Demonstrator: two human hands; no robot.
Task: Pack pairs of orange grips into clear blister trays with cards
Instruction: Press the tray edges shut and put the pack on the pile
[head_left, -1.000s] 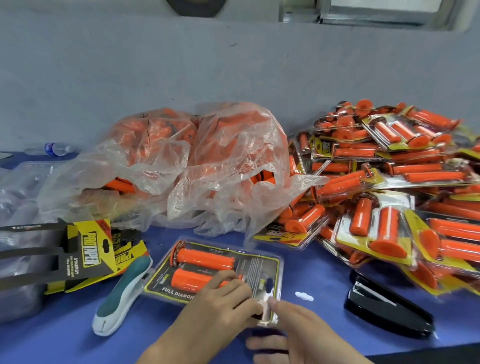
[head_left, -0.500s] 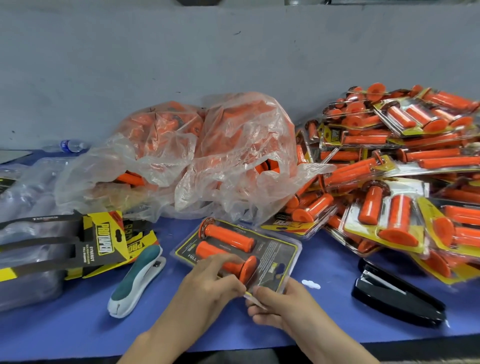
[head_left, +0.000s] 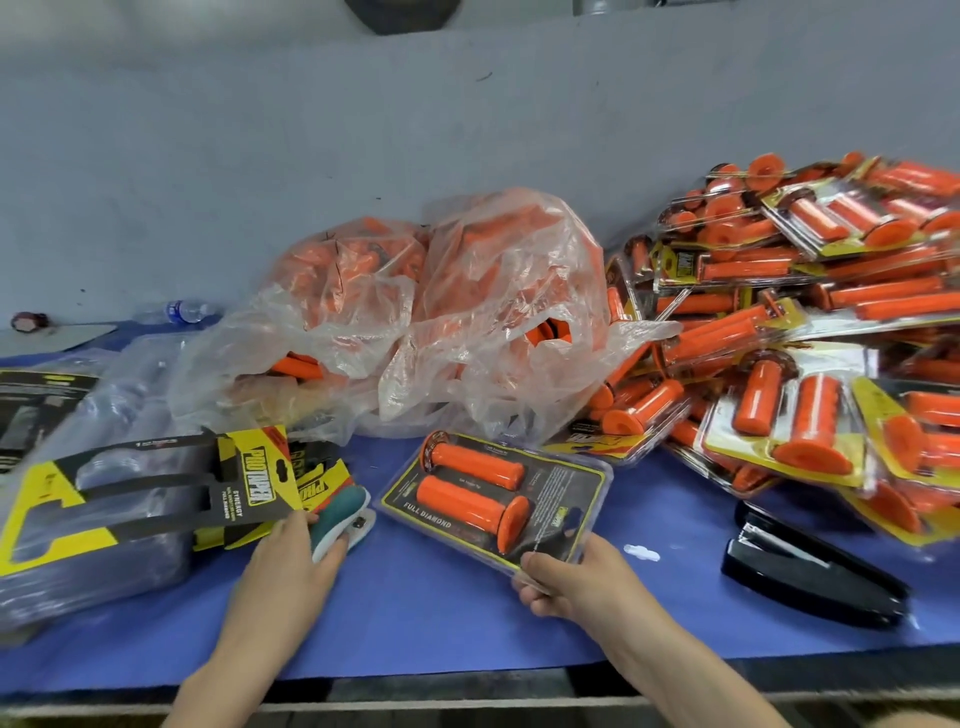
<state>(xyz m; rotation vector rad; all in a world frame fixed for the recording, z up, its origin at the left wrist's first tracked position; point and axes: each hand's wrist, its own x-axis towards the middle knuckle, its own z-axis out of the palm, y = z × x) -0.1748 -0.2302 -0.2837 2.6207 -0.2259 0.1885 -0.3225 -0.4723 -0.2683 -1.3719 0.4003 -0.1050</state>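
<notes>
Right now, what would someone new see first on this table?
Orange everywhere: a big heap of packed grips piled at the right, and clear bags stuffed with loose grips in the middle at the back. Up front, the right hand holds one filled blister pack by its corner, while the left hand grips a teal stapler.

Bright even light, soft shadows, slight motion blur, wide-angle bending at edges, glare on plastic

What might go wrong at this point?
The right hand pinches just one corner of the blister pack; it may flex open and spill its orange grips. The left hand grips the teal stapler right beside the loose cards, which it might drag along. The finished pile could slide onto the black stapler.
</notes>
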